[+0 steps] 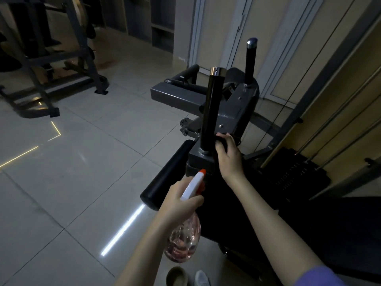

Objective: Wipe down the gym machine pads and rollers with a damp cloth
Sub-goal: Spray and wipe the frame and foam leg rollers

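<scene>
We grip the spray bottle point(185, 242) neck with left hand point(181, 201) fingers curled, the black roller point(167, 178) just beyond the fingertips. Right hand point(228, 155) fingers clutch a dark cloth point(223, 140) against the machine frame point(233, 112), with the black post point(210, 112) beside the fingertips.

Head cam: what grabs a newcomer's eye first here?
The spray bottle, pink-tinted with a white head and orange nozzle, is gripped by the left hand low in the centre. Just above it, the right hand holds a dark cloth against the grey machine frame at the foot of a glossy black upright handle. A black roller pad juts out to the left of that frame.
</scene>
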`<state>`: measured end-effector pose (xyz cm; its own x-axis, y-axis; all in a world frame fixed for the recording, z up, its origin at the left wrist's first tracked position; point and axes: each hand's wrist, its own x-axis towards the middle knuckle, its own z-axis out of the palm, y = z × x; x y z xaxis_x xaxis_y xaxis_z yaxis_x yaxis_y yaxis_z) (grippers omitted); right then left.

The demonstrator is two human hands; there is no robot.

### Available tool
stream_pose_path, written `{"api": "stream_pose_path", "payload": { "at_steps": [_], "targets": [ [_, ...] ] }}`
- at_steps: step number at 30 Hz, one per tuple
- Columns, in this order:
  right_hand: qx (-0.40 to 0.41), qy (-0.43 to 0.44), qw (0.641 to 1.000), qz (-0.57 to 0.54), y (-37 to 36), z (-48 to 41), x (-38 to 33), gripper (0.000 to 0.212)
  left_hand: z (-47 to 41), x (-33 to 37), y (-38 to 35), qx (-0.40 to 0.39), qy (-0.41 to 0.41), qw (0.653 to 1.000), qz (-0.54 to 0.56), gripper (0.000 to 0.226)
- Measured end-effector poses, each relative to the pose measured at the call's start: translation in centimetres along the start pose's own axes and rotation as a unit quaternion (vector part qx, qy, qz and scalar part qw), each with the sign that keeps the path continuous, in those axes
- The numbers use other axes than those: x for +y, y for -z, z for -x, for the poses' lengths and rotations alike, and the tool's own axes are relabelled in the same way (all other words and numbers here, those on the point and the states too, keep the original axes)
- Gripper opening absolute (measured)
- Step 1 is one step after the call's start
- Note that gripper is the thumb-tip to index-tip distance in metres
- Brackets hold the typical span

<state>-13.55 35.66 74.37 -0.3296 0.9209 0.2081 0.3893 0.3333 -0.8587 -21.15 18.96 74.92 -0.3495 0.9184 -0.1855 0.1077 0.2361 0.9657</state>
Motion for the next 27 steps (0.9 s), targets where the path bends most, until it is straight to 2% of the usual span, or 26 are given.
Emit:
{"api": "stream_pose_path", "payload": {
  "at_steps": [3,6,10,15,19,22,27],
  "targets": [
    [0.005,0.003,1.000,0.013,-0.1,0.3,0.0,0.033,-0.2,0.0,-0.2,-0.005,-0.007,1.000,0.004,0.021],
    [-0.003,0.027,0.996,0.080,0.2,-0.6,0.1,0.031,-0.2,0.4,-0.5,-0.003,-0.010,1.000,-0.003,0.015],
    [-0.036,0.059,0.983,0.170,0.7,-4.5,0.5,0.030,0.0,1.2,-1.4,0.006,0.010,1.000,-0.005,0.023],
    [-0.061,0.145,0.972,0.174,1.4,-8.7,2.0,0.024,0.1,2.6,-3.8,0.033,0.044,0.998,-0.020,0.027],
    [-0.099,0.194,0.964,0.150,2.1,-9.6,2.9,0.036,-0.2,3.5,-7.1,0.097,0.042,0.994,0.010,0.029],
    [-0.124,0.235,0.955,0.130,2.9,-9.7,3.3,0.027,-0.5,4.4,-9.7,0.154,0.051,0.986,0.047,0.023],
    [-0.224,0.262,0.934,0.091,5.3,-11.1,3.6,0.036,-2.2,5.1,-13.4,0.248,0.044,0.963,0.094,0.018]
  ]
}}
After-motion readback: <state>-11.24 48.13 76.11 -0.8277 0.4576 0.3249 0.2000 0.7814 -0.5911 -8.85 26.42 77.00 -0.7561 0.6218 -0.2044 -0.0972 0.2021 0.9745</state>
